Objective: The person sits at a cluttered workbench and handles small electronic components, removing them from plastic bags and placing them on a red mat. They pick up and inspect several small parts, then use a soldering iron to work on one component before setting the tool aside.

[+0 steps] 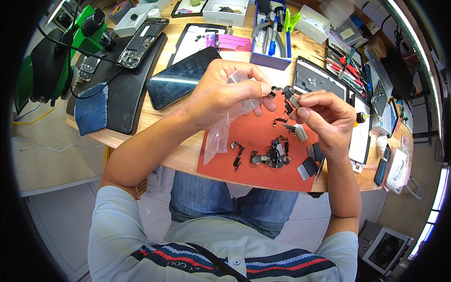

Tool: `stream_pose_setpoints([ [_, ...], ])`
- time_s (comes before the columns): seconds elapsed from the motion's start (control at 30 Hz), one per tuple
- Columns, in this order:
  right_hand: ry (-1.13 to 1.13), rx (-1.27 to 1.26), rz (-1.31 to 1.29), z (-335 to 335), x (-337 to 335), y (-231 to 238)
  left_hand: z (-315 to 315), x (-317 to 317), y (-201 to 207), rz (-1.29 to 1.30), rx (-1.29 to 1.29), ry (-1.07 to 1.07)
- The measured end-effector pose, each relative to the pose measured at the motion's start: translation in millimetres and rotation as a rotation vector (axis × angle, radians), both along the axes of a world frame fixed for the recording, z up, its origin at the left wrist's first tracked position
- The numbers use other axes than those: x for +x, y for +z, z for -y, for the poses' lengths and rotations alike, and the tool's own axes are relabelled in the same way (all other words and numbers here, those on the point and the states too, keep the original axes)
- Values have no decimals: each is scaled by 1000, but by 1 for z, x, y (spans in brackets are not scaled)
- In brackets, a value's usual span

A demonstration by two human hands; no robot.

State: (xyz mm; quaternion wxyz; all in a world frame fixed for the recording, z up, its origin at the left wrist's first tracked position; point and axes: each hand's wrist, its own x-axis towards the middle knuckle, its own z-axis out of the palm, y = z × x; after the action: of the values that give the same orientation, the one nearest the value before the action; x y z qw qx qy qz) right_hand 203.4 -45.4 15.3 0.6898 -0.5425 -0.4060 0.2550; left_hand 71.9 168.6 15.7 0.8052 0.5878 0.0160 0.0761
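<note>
My left hand (pixel 225 91) is closed around a clear plastic zip bag (pixel 220 136), which hangs down over the orange-red mat (pixel 211 162). Its thumb and index finger also pinch near one end of a small black phone flex part (pixel 287 93). My right hand (pixel 331 117) is closed on the other end of that part, beside a small grey-metal piece on it. Below both hands, a pile of similar black and grey phone parts (pixel 275 154) lies on the mat. A single flex piece (pixel 238 156) rests left of the pile.
A dark phone screen (pixel 181 80) lies left of the mat, and an opened phone body (pixel 142 43) is on a black pad (pixel 136 98). Beyond the mat stands a blue tool box (pixel 271 60). Red-handled tools (pixel 345 70) fill the right side. A green microscope (pixel 51 70) stands far left.
</note>
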Motion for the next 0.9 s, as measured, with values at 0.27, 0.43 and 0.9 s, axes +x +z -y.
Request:
stream_pose_setpoints([
  [0.27,-60,-10,22,-2,-3,3,0,-1,3,-18,8,-2],
  [0.43,-57,-16,28,-2,-4,4,0,-1,1,0,10,8],
  [0.9,-3,1,23,-1,-1,1,3,0,3,-22,102,-2],
])
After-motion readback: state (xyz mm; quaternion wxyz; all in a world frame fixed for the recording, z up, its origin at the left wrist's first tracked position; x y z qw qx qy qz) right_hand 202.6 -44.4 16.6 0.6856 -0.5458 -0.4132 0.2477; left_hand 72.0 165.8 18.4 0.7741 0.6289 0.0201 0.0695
